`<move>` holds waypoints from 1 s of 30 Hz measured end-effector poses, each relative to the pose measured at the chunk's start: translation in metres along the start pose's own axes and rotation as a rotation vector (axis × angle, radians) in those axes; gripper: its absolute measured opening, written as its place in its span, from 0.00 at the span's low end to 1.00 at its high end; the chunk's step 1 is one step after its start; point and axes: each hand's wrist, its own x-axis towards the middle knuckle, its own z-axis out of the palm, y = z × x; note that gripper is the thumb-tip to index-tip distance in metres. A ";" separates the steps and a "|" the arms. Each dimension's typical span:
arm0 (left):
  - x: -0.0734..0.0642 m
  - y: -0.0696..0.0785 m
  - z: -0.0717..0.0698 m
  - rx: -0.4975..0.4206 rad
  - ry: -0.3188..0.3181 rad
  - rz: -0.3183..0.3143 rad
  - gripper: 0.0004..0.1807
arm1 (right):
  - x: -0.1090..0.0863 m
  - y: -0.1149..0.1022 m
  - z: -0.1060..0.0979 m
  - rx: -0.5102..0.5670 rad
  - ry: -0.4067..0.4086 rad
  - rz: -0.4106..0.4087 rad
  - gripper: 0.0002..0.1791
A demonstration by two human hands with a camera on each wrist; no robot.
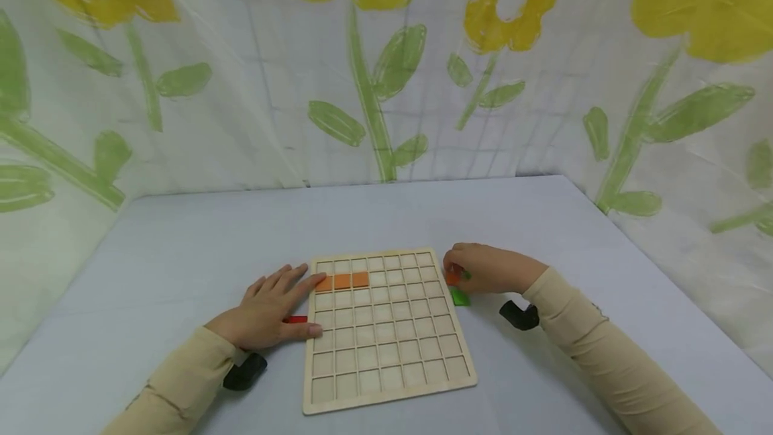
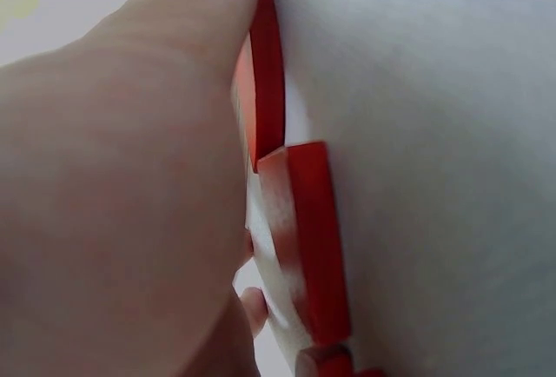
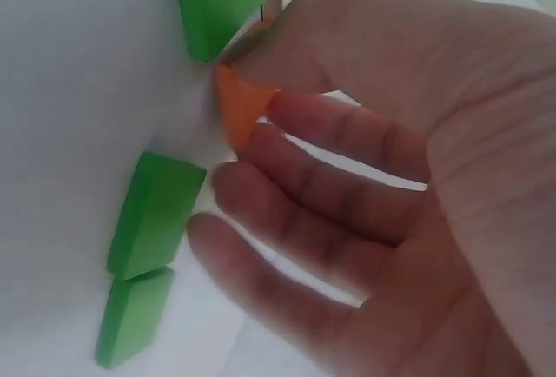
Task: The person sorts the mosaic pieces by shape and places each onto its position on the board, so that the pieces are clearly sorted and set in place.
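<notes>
A wooden grid board (image 1: 386, 397) lies on the table, with three orange tiles (image 1: 342, 281) side by side in a row near its far left corner. My left hand (image 1: 268, 314) spreads over the board's left edge, its index fingertip touching the leftmost of these tiles and its thumb resting on the frame. Red tiles (image 2: 318, 247) lie under and beside that hand; most are hidden from the head view. Beyond the board's right edge, my right hand (image 1: 492, 268) pinches another orange tile (image 3: 239, 112) between thumb and fingers, close to the tabletop.
Green tiles (image 3: 156, 216) lie around the right hand, one of them (image 1: 460, 297) beside the board's right edge. Black wrist mounts (image 1: 244, 372) hang below both sleeves. A flower-printed curtain (image 1: 241, 86) stands behind the white table (image 1: 211, 233).
</notes>
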 end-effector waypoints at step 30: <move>-0.002 0.001 0.002 0.007 0.020 -0.008 0.47 | 0.080 -0.060 0.004 -0.015 0.023 -0.291 0.05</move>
